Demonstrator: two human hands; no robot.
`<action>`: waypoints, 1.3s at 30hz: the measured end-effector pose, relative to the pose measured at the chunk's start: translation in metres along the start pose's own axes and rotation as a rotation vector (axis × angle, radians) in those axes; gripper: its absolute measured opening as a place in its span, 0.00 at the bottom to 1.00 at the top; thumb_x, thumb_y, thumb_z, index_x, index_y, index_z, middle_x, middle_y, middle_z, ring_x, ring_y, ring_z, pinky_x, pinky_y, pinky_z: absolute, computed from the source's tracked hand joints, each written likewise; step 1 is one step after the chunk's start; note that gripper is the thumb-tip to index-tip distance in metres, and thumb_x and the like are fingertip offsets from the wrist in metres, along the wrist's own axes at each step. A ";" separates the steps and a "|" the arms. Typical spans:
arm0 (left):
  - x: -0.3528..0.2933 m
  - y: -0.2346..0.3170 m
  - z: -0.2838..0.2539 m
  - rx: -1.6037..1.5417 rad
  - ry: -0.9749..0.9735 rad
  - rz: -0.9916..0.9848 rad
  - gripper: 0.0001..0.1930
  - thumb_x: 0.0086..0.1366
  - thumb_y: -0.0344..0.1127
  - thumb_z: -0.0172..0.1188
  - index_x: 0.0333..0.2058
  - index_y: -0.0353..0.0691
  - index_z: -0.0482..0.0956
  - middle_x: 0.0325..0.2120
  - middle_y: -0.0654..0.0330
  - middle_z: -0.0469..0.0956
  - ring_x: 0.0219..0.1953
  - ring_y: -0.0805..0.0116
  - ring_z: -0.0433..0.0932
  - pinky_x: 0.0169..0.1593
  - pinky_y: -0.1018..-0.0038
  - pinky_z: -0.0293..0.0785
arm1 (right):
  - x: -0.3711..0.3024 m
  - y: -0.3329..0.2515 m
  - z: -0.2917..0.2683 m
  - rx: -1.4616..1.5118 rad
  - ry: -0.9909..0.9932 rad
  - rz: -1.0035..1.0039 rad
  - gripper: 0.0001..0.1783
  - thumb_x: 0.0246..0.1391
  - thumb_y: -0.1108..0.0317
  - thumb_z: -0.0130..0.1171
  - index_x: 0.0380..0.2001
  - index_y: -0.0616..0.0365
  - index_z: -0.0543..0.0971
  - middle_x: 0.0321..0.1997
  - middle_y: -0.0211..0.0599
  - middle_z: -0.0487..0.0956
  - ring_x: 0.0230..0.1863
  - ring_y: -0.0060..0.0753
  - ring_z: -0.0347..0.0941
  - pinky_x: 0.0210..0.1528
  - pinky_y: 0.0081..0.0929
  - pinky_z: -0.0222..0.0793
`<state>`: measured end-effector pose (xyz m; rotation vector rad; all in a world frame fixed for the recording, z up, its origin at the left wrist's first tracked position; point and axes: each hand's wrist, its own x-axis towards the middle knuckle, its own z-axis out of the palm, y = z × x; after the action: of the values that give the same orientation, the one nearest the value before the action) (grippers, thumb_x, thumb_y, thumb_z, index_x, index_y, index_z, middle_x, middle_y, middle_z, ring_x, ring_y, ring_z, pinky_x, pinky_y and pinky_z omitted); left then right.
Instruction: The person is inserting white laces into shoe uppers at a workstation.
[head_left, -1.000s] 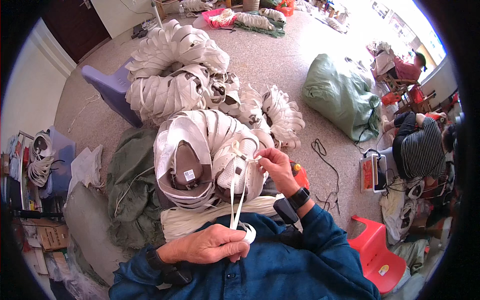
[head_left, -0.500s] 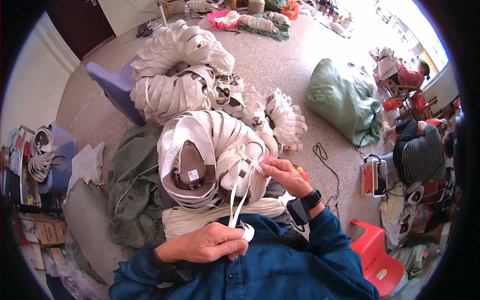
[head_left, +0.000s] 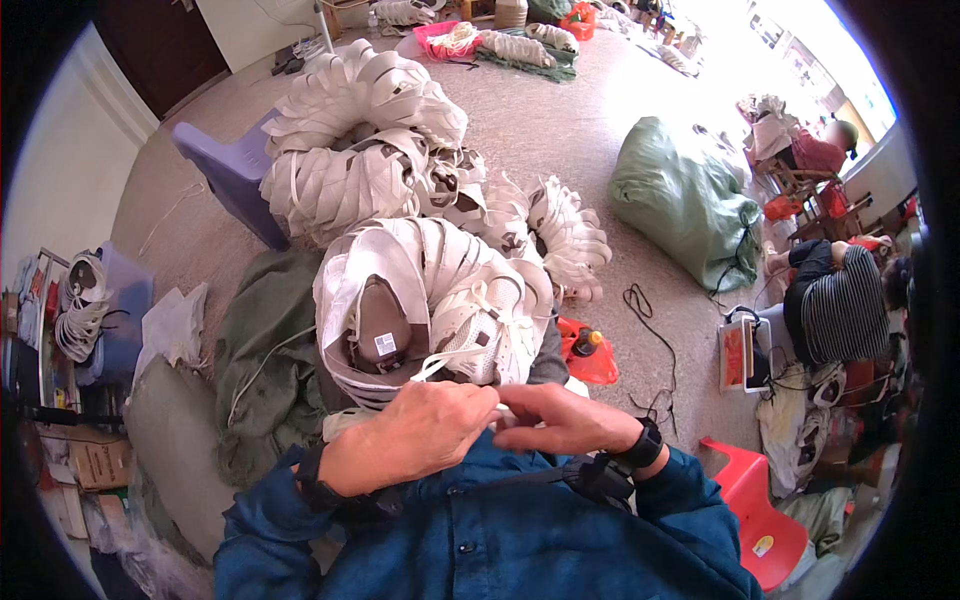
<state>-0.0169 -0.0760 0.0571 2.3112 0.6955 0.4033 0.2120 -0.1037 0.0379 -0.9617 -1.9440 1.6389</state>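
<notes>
The person's left hand [head_left: 425, 428] and right hand [head_left: 565, 420] meet at the near centre, in front of the dark blue shirt [head_left: 460, 540], with fingertips touching or nearly so. The left hand's fingers are curled under with knuckles upward; the right hand's fingers are bent inward. The fingertips are largely hidden, so what either hand pinches cannot be told.

A flat, cream fabric lace [head_left: 440, 360] extends from a pale mesh shoe upper [head_left: 482, 325] toward the left hand. This upper lies just beyond the hands, at the near right end of a curved row of nested off-white uppers [head_left: 440, 245]; a brown insole [head_left: 383, 318] shows at the left end.

To the right, a red plastic bag [head_left: 602, 366] holds a dark bottle with a yellow cap [head_left: 588, 343]. A purple plastic chair [head_left: 225, 165] stands far left; a bulging pale-green sack [head_left: 675, 205] rests on the floor, far right.
</notes>
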 end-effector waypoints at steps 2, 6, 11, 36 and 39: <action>0.003 -0.009 0.006 -0.055 -0.009 0.002 0.09 0.70 0.36 0.55 0.34 0.36 0.73 0.26 0.47 0.74 0.30 0.43 0.77 0.32 0.55 0.71 | -0.019 0.013 -0.018 0.124 0.001 0.126 0.16 0.64 0.66 0.59 0.52 0.61 0.78 0.31 0.29 0.79 0.28 0.17 0.72 0.33 0.20 0.70; 0.005 -0.042 0.025 -0.201 0.021 -0.010 0.11 0.73 0.37 0.53 0.34 0.34 0.73 0.27 0.47 0.73 0.32 0.43 0.76 0.35 0.56 0.70 | -0.059 0.028 -0.064 0.298 0.213 0.284 0.12 0.68 0.67 0.54 0.44 0.64 0.82 0.23 0.25 0.76 0.25 0.16 0.72 0.29 0.17 0.69; 0.015 -0.058 0.044 -0.323 0.108 -0.036 0.11 0.73 0.35 0.51 0.35 0.33 0.72 0.29 0.44 0.72 0.33 0.40 0.74 0.37 0.56 0.70 | -0.024 0.115 -0.058 0.216 0.479 0.244 0.14 0.67 0.65 0.55 0.47 0.64 0.78 0.27 0.25 0.77 0.27 0.17 0.74 0.30 0.19 0.73; -0.075 -0.007 0.026 -1.467 -0.178 -0.482 0.18 0.77 0.43 0.48 0.32 0.34 0.73 0.26 0.59 0.71 0.30 0.67 0.75 0.39 0.73 0.72 | 0.089 0.135 -0.059 -0.069 0.830 0.233 0.27 0.52 0.55 0.69 0.46 0.67 0.80 0.36 0.40 0.83 0.36 0.28 0.78 0.41 0.28 0.75; -0.086 0.005 0.024 -1.628 -0.233 -0.591 0.18 0.77 0.43 0.48 0.32 0.34 0.72 0.28 0.57 0.71 0.33 0.64 0.76 0.41 0.71 0.73 | 0.090 0.147 -0.059 -0.006 0.834 0.202 0.26 0.52 0.55 0.70 0.44 0.67 0.79 0.35 0.38 0.82 0.35 0.26 0.77 0.40 0.28 0.75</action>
<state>-0.0741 -0.1416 0.0349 0.5615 0.5268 0.2284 0.2271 0.0120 -0.1021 -1.5629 -1.3032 1.0419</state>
